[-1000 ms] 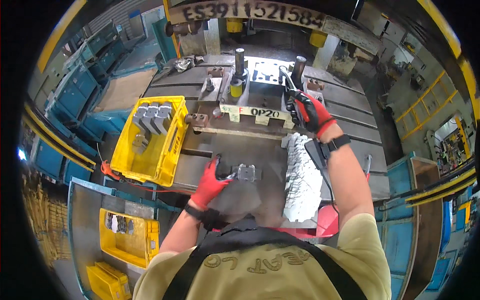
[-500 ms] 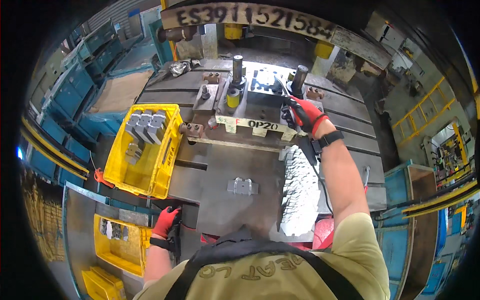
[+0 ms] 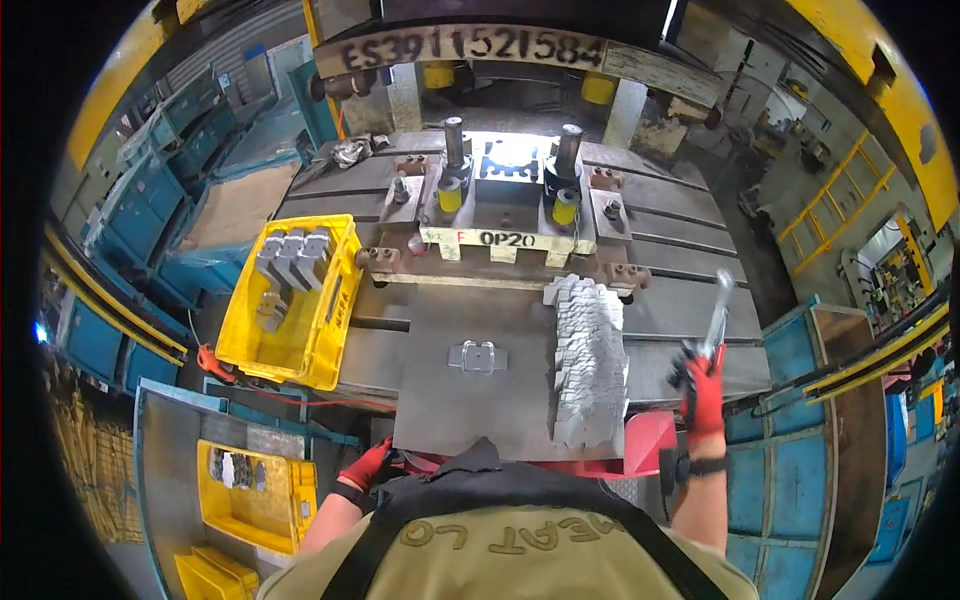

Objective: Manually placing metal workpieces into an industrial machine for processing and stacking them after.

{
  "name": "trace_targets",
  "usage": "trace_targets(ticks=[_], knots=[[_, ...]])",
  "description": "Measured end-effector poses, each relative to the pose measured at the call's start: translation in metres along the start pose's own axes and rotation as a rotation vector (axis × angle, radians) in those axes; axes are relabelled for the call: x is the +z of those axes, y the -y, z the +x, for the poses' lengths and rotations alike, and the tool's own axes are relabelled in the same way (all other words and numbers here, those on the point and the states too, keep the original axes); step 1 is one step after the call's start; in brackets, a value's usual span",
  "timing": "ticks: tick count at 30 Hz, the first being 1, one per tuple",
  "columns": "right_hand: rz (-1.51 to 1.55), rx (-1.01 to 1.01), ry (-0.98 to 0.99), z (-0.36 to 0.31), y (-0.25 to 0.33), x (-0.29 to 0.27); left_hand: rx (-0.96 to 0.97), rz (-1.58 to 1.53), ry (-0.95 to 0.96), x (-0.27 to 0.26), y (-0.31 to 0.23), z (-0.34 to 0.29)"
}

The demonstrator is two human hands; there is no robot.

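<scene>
My right hand, in a red and black glove, is over the right front of the press table. Its fingers are around the lower end of a long silver tool with a red handle, which points away from me. My left hand, in a similar glove, is low at the table's front edge; its fingertips are partly hidden. Between the hands, a small bent grey metal part lies on a flat steel plate. A long stack of grey metal parts stands at the plate's right side.
Beyond the plate stands a die with two upright posts. Left of it, a yellow bin holds several grey parts, and a second yellow bin sits lower. A blue frame flanks the table's right side.
My right hand has drawn back from the die to the right front of the table. My left hand has moved slightly right and nearer my body. The view has shifted a little.
</scene>
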State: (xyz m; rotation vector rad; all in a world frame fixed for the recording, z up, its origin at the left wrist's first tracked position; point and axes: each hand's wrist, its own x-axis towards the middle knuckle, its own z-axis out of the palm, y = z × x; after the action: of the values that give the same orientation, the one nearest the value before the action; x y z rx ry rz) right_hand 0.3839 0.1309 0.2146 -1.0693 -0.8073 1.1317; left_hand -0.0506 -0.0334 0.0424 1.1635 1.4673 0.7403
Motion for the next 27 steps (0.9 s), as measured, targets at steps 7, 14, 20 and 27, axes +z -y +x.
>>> trace_targets(ticks=[7, 14, 20, 27], knots=[[-0.178, 0.395, -0.513, -0.084, -0.105, -0.141, 0.18, 0.057, 0.199, 0.025, 0.034, 0.029], [-0.322, 0.416, -0.415, -0.071, -0.182, -0.144, 0.214, -0.017, 0.122, 0.031, 0.018, 0.037], [-0.496, 0.431, -0.542, -0.048, -0.212, -0.161, 0.229, -0.026, 0.103, 0.032, 0.009, 0.04], [-0.53, 0.452, -0.55, -0.047, -0.211, -0.157, 0.236, -0.057, 0.059, 0.031, 0.01, 0.038]])
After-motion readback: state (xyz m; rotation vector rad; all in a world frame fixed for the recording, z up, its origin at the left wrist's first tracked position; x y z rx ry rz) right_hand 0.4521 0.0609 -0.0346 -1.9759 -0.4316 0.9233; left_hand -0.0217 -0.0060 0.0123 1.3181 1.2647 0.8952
